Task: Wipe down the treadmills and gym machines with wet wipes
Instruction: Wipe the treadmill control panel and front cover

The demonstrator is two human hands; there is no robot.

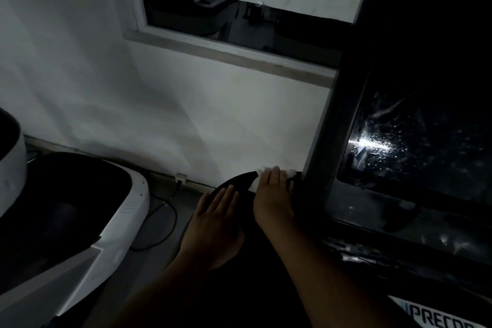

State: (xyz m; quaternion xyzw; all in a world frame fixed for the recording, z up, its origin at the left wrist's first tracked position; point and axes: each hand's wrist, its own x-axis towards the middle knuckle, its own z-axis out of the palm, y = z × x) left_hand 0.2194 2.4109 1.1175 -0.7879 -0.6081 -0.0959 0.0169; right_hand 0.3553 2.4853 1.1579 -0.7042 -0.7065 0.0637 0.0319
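Both hands are lying flat on a dark gym machine, the right one pressing a wet wipe.

The right hand (271, 194) is pressing the white wet wipe (288, 172) against the machine's curved black housing (235, 181) with straight, relaxed fingers; the wipe is showing just past the fingertips and at both sides of them. The left hand (215, 213) is resting beside it on the same housing, fingers straight, gripping nothing. Well right of the right arm, at the frame's bottom edge, a label (439, 319) is reading "PRECO", the rest being cut off. Right of the right fingers the dark console screen (415, 141) is glinting with droplets and a bright glare. Left of the left fingers a black cable (170, 210) is trailing over the floor toward a wall plug (181, 177), with a white machine (130, 208) beyond. A window (239, 13) is sitting in the wall above.
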